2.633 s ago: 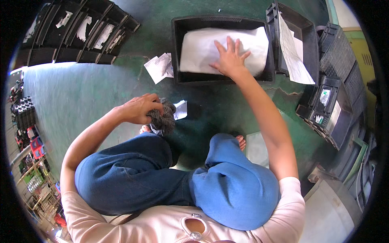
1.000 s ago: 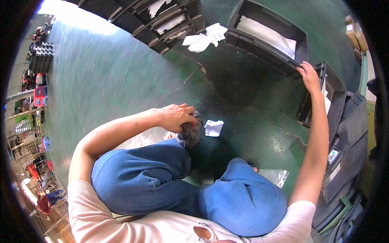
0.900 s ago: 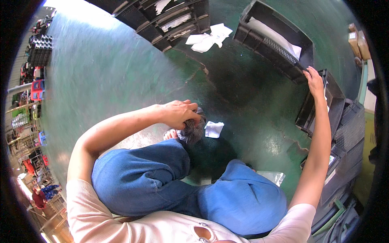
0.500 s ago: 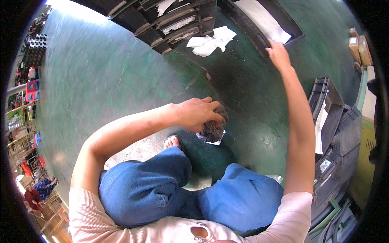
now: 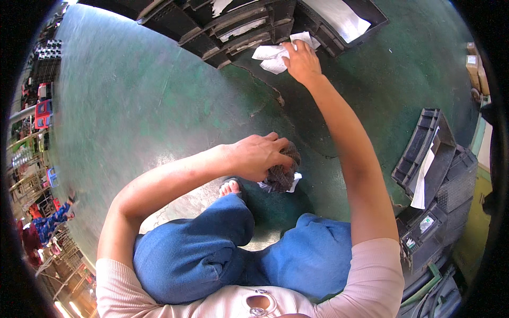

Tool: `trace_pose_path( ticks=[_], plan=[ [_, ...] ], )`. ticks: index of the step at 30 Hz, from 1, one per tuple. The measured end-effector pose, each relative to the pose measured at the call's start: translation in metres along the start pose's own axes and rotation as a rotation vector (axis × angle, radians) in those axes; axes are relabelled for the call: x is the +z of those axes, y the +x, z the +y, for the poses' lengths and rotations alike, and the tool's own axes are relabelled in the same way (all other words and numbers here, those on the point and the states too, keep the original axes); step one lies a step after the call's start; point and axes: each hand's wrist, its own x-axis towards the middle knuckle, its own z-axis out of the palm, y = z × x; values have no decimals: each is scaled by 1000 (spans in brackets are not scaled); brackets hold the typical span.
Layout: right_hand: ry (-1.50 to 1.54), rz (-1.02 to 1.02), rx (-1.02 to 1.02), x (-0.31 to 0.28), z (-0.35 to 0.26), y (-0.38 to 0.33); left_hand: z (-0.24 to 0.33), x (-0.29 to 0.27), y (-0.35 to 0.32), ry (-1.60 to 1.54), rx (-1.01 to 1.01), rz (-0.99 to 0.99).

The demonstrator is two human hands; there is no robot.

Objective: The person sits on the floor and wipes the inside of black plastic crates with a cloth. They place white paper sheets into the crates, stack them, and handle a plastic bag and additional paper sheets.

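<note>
In my left hand (image 5: pixel 258 157) is a bunched dark grey-brown rag (image 5: pixel 282 172), with the fingers wrapped over its top. A white scrap, perhaps paper or cloth, (image 5: pixel 296 182) sticks out from under it. My right arm stretches far forward. There my right hand (image 5: pixel 304 63) has its bent fingers on crumpled white paper (image 5: pixel 273 57) lying on the floor; the fingertips are partly lost against the paper. Just beyond that hand stands a black plastic crate (image 5: pixel 324 38) with a white sheet (image 5: pixel 344 18) inside.
Stacked black crates (image 5: pixel 212 40) stand at the far side, beside the crate with the sheet. More black crates (image 5: pixel 424 153) lie at the right, one with white paper hanging out. The green floor (image 5: pixel 175 95) has a crack. Cardboard boxes (image 5: pixel 474 71) are at the far right.
My right hand has left the crate's rim and moved left onto the crumpled paper. The crate has shifted left, closer to the stack. My left hand keeps hold of the rag.
</note>
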Motion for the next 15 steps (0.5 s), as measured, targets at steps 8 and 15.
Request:
trace_pose_path(
  ticks=[8, 15],
  plan=[
    [-141, -257, 76, 39, -5, -25, -5, 4, -14, 13, -83, -21],
    [51, -336, -101, 4, -52, -148, 7, 12, -2, 40, -59, -115]
  ],
)
